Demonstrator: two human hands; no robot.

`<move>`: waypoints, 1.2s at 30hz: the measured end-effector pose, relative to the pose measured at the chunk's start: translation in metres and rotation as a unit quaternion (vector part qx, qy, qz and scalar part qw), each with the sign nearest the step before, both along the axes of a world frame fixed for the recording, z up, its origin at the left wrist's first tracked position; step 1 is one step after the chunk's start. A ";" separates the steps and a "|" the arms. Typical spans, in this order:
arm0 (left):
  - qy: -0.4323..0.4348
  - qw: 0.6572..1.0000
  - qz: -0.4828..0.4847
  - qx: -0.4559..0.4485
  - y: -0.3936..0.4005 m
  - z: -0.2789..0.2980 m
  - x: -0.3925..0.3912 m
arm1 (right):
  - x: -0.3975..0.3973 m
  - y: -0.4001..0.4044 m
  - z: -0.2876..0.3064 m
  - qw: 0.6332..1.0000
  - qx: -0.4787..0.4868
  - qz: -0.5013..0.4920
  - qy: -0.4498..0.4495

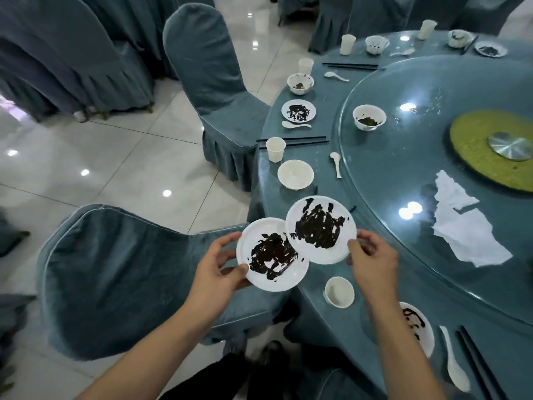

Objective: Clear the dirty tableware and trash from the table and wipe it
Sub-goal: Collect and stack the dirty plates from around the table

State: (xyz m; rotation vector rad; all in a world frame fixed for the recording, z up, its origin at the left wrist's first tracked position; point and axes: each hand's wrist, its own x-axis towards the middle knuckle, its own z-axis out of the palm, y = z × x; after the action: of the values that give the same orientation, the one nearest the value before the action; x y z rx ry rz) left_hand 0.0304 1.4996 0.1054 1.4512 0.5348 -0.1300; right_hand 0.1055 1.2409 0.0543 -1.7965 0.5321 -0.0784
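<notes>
Both hands (pixel 219 264) grip smeared plates (pixel 272 255)

Right plate (pixel 320 229) overlapping left plate (pixel 272 255)

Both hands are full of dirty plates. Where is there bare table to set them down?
Bare glass lies on the turntable between the bowl and the napkin. The table's rim strip is crowded: cup, dish, spoon, chopsticks. A small gap sits on the rim right of the near cup, beside the right hand.
</notes>
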 end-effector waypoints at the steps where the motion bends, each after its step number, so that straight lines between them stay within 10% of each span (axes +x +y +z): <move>1: -0.003 1.000 0.003 -0.005 0.002 0.001 -0.002 | -0.004 0.012 0.004 0.999 -0.002 0.032 -0.007; 26: -0.062 0.992 0.102 0.044 0.326 0.036 -0.192 | -0.167 0.386 0.055 0.952 -0.040 0.292 -0.087; 36: -0.056 0.988 0.142 0.011 0.448 0.030 -0.206 | -0.171 0.485 0.044 0.870 -0.335 0.332 -0.141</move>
State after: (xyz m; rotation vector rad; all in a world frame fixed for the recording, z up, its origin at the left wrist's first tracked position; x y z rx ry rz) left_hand -0.1753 1.9481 0.1357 1.3792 0.6462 0.1829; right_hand -0.0660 1.7261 0.0986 -2.4990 -0.4045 -0.0490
